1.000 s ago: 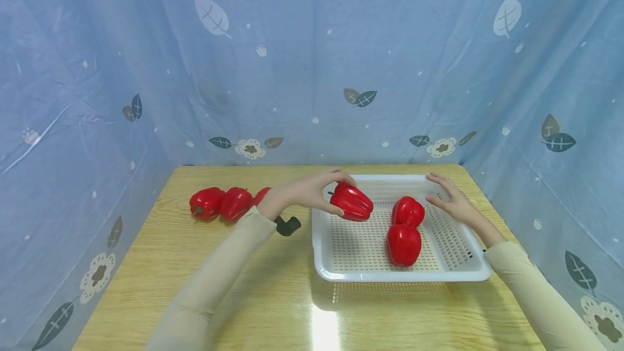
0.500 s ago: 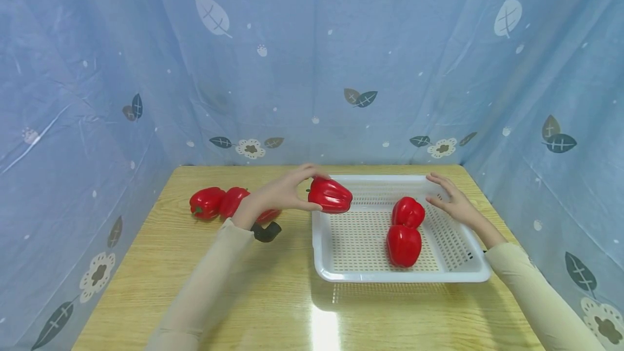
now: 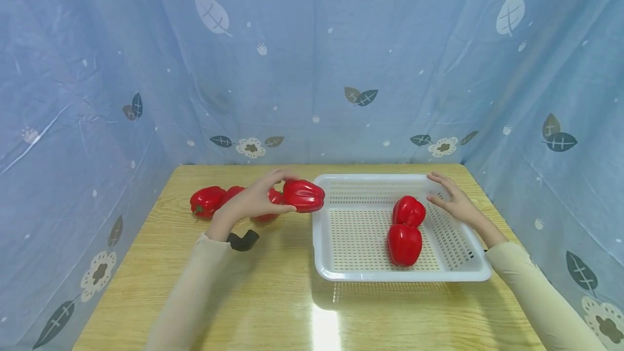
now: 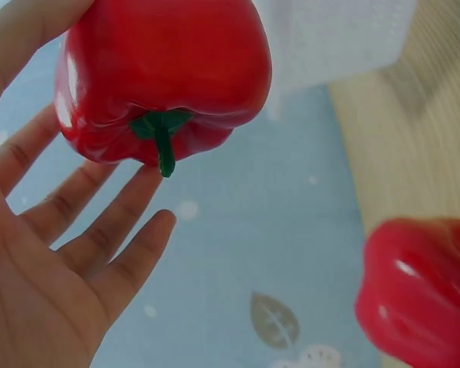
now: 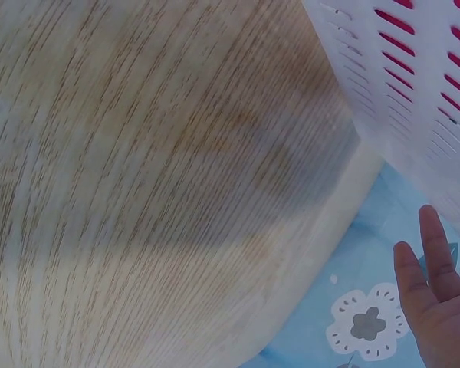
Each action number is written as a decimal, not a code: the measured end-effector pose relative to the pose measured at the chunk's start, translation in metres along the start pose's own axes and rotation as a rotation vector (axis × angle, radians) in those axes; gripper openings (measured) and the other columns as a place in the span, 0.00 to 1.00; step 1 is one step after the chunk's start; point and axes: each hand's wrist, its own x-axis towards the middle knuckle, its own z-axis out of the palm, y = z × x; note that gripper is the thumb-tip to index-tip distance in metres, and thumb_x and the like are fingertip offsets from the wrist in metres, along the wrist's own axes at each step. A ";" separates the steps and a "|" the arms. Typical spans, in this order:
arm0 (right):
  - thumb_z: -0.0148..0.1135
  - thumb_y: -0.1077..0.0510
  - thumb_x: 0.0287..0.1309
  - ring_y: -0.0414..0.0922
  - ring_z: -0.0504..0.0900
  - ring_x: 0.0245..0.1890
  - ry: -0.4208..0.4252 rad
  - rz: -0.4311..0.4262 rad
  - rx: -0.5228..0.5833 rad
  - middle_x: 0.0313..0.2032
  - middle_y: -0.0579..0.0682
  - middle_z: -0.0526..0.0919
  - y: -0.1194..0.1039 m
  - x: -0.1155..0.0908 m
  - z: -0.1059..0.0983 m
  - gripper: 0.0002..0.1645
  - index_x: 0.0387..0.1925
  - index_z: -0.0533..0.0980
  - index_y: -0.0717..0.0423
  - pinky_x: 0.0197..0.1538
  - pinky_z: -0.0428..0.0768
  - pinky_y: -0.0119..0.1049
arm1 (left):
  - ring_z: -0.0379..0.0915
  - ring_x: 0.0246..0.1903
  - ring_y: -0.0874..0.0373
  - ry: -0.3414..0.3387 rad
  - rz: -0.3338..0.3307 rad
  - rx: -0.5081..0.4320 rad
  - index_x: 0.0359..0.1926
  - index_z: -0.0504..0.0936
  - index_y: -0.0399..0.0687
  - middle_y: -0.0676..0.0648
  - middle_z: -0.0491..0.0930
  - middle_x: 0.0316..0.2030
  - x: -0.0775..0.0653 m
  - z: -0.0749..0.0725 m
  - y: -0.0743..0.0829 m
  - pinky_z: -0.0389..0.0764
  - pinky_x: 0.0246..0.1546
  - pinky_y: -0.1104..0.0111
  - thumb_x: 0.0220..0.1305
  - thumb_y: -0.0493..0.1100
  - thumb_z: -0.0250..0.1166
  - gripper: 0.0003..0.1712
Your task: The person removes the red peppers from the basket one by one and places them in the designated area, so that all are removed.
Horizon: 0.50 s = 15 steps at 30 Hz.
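Note:
My left hand (image 3: 253,199) pinches a red bell pepper (image 3: 303,196) between thumb and fingers, just outside the left rim of a white perforated basket (image 3: 322,264). In the left wrist view the held bell pepper (image 4: 169,61) shows its green stem pointing back towards the palm (image 4: 38,307). Two more red bell peppers lie in the basket's right half, a rear one (image 3: 408,211) and a front one (image 3: 404,245). Beside the basket's right rim is my right hand (image 3: 455,205), thumb and fingers apart, holding nothing. Its fingers look straight in the right wrist view.
On the wooden table (image 3: 273,297), left of the basket, lie a bell pepper (image 3: 207,202) and two others partly hidden by my left hand. A dark curved piece (image 3: 242,241) sits at my left wrist. Blue patterned curtain (image 3: 312,69) encloses the table's back and sides.
My left hand has carried the bell pepper leftward, from above the basket to just outside its left rim. The right hand and the peppers in the basket stay in place.

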 end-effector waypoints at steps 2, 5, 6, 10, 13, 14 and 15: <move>0.59 0.67 0.56 0.72 0.47 0.64 0.001 -0.004 -0.002 0.66 0.72 0.49 -0.001 0.000 0.000 0.35 0.64 0.57 0.70 0.54 0.52 0.75 | 0.62 0.55 0.58 0.014 -0.044 -0.027 0.58 0.67 0.70 0.59 0.67 0.56 -0.007 -0.002 -0.003 0.78 0.46 0.56 0.45 0.57 0.73 0.38; 0.59 0.67 0.56 0.72 0.47 0.64 0.003 -0.008 0.002 0.66 0.72 0.49 -0.001 0.000 -0.001 0.35 0.64 0.57 0.70 0.54 0.52 0.75 | 0.63 0.55 0.56 0.034 -0.097 -0.055 0.58 0.67 0.70 0.59 0.67 0.55 -0.017 -0.005 -0.010 0.78 0.45 0.53 0.44 0.57 0.73 0.39; 0.59 0.67 0.56 0.72 0.47 0.64 0.003 -0.008 0.003 0.66 0.72 0.49 -0.001 0.000 -0.001 0.35 0.64 0.57 0.70 0.54 0.52 0.75 | 0.63 0.55 0.56 0.041 -0.109 -0.059 0.58 0.67 0.69 0.59 0.68 0.55 -0.020 -0.005 -0.013 0.78 0.45 0.53 0.44 0.58 0.73 0.39; 0.59 0.67 0.56 0.72 0.47 0.64 0.008 -0.006 -0.002 0.66 0.72 0.50 0.000 0.000 -0.001 0.35 0.64 0.58 0.70 0.54 0.52 0.74 | 0.64 0.54 0.56 0.070 -0.125 -0.039 0.57 0.68 0.69 0.60 0.68 0.54 -0.033 -0.006 -0.025 0.79 0.45 0.55 0.44 0.59 0.73 0.38; 0.59 0.67 0.55 0.71 0.48 0.64 0.014 0.000 -0.001 0.66 0.72 0.50 0.004 0.002 -0.001 0.35 0.63 0.58 0.70 0.54 0.53 0.74 | 0.65 0.54 0.57 0.090 -0.113 -0.005 0.57 0.68 0.68 0.60 0.69 0.54 -0.043 -0.007 -0.035 0.78 0.46 0.56 0.44 0.59 0.72 0.37; 0.60 0.67 0.55 0.71 0.48 0.64 0.015 0.001 0.002 0.66 0.72 0.50 0.007 0.002 0.000 0.36 0.64 0.58 0.69 0.54 0.53 0.74 | 0.65 0.54 0.57 0.095 -0.110 0.004 0.57 0.69 0.67 0.60 0.69 0.54 -0.046 -0.007 -0.038 0.77 0.47 0.55 0.45 0.59 0.72 0.37; 0.60 0.67 0.55 0.71 0.48 0.64 0.016 0.002 0.005 0.66 0.71 0.50 0.011 0.003 0.000 0.36 0.64 0.58 0.68 0.54 0.53 0.74 | 0.65 0.55 0.57 0.101 -0.113 0.016 0.57 0.69 0.66 0.60 0.68 0.55 -0.050 -0.007 -0.041 0.77 0.48 0.55 0.45 0.59 0.72 0.37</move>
